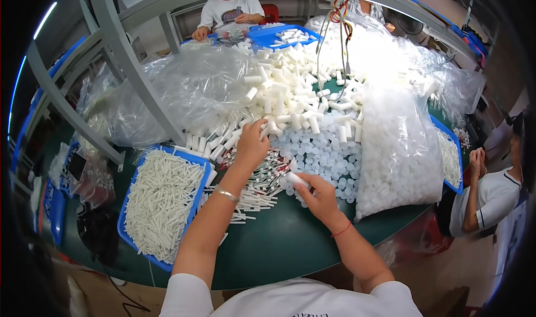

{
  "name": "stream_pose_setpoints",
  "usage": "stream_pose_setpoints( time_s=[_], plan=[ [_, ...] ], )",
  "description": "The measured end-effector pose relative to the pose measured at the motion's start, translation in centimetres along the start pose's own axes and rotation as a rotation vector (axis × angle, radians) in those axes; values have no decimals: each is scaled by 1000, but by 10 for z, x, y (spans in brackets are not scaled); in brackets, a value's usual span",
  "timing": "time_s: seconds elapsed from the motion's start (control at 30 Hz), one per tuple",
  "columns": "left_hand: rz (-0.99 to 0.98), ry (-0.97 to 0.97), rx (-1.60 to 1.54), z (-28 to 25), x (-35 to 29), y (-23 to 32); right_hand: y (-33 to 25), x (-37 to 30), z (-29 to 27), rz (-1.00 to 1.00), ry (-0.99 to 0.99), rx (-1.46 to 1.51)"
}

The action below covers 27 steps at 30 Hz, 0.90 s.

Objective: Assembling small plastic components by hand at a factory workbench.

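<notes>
The right hand (pixel 317 197) pinches a small white tube (pixel 297 179) just above the green desk (pixel 279 244). The left hand (pixel 251 145) reaches with curled fingers into the heap of white tubes (pixel 285 94). Thin sticks (pixel 259 183) lie between both hands, round white caps (pixel 326 155) lie beside them, and a blue tray (pixel 127 205) of white rods sits left.
</notes>
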<state>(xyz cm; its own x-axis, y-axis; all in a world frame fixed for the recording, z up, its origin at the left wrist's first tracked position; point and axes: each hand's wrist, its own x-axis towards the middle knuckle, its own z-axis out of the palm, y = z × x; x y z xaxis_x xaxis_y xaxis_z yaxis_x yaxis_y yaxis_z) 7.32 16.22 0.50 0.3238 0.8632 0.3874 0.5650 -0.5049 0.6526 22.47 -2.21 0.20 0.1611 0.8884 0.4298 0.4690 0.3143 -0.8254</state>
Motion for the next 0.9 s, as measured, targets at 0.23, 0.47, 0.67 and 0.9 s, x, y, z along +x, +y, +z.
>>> stream_pose_setpoints(
  time_s=[0.23,0.47,0.67,0.9],
  plan=[
    [8,-317,-596,-34,-105,48,-19,4,-7,149,57,302],
    [-190,-318,-751,-63,-152,65,-64,-7,-25,-117,-202,26],
    [-243,-501,-416,-84,-171,87,-80,-24,-23,-364,-418,-255],
    [-308,-604,-227,-75,-186,94,-85,-48,-13,-110,-525,-181]
  ],
)
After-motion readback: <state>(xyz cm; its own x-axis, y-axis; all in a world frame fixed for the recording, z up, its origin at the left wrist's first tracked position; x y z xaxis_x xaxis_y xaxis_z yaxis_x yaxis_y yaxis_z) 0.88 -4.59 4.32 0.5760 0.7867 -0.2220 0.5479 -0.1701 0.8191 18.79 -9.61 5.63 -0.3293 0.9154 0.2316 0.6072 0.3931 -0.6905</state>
